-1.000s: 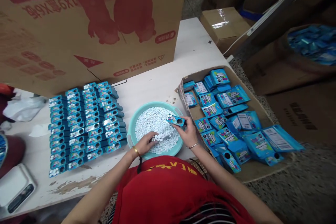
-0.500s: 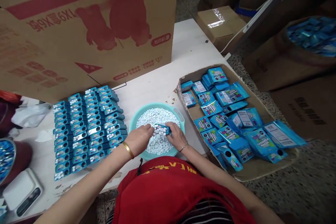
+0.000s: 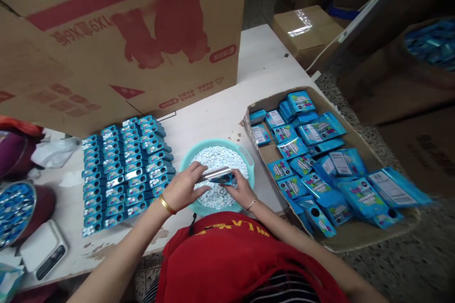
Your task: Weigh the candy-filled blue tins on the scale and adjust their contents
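Looking down from the head view: worn white table [image 3: 220, 113], big cardboard carton [image 3: 117, 33] standing at the back, speckled floor [image 3: 408, 255] to the right. Rows of filled blue boxes [image 3: 128, 170] left of a teal bowl [image 3: 186, 163] of white candies [image 3: 222, 158]; cardboard tray [image 3: 355, 234] of flat blue packets [image 3: 320, 161] right. Small blue box [image 3: 222, 177], silvery on top, held over the bowl, pinched between left hand [image 3: 183, 189] and right hand [image 3: 241, 191], both closed on it.
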Demonstrator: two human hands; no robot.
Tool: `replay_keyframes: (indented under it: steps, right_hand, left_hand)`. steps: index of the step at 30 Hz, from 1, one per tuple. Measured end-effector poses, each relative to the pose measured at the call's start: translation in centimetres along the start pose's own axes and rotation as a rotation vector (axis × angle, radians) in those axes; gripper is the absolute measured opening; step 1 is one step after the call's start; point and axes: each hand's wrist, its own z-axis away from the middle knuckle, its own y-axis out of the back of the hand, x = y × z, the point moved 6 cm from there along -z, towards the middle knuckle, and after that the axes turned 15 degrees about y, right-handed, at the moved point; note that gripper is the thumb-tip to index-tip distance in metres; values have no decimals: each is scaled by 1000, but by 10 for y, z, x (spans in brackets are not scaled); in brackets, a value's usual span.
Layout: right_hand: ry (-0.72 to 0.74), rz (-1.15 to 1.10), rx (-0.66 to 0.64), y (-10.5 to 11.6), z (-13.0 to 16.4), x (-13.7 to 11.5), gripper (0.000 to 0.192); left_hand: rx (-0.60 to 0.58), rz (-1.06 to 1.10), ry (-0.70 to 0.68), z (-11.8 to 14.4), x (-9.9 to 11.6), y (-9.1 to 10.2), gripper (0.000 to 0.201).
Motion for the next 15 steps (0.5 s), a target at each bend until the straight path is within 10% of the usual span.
replay_keyframes:
  steps: [7, 15]
  right_hand:
    - [88, -217, -241, -37, 4, -51, 34]
    - [-9, -244, -509, -71, 34, -58, 49]
  left_hand:
    - [31, 344, 63, 49, -37, -64, 31]
    - [307, 407, 488, 184, -115, -91, 32]
